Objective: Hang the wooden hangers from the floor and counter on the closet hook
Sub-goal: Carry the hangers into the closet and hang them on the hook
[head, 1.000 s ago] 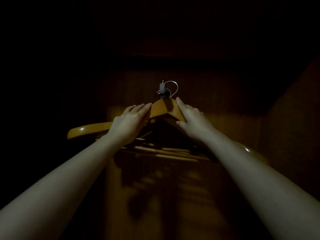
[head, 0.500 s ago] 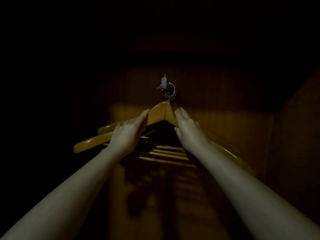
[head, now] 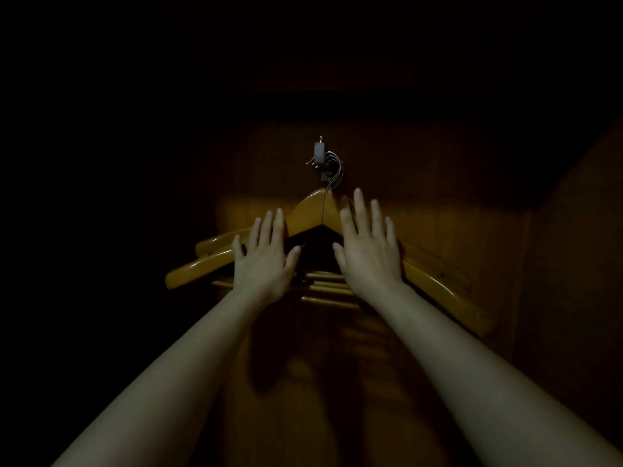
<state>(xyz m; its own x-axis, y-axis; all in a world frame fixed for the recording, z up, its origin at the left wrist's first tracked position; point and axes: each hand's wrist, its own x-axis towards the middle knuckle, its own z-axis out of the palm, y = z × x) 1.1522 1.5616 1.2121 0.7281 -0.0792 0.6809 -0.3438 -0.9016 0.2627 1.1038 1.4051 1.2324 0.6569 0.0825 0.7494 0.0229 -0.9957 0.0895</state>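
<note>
I see the wooden hangers (head: 308,210) bunched on the closet hook (head: 320,153), wire loops over it, wood fanning out just below. Under the hook, left hand (head: 264,261) and right hand (head: 367,247) hold nothing, fingers (head: 268,225) spread straight before the hangers; contact I cannot tell.

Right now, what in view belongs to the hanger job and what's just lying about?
Job: closet hook; wooden hangers, wire loops over it; left hand, right hand, both open, fingers spread, gripping nothing.
Just there: wooden back panel; side wall at right. The rest is too dark to tell.
</note>
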